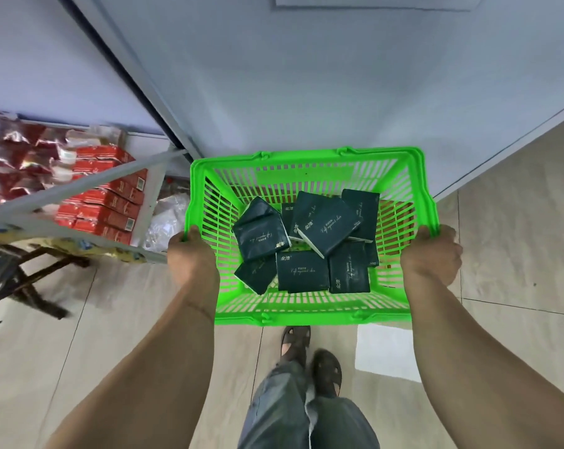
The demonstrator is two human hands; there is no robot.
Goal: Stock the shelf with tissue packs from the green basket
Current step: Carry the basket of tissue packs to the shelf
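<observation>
A bright green plastic basket (310, 311) is held in the air in front of me, above the tiled floor. Several dark green tissue packs (324, 223) lie jumbled inside it, some overlapping. My left hand (191, 254) grips the basket's left rim. My right hand (431, 254) grips the right rim. A grey metal shelf (80, 189) stands at the left, with red packets on it.
Red boxes (109, 209) and shiny red bags (12, 157) fill the shelf at the left. A white panel wall (306, 76) rises directly behind the basket. A dark wooden stool (25, 280) stands at the lower left. A white plastic bag (167, 222) lies beside the shelf. My feet (310, 354) are on beige tiles.
</observation>
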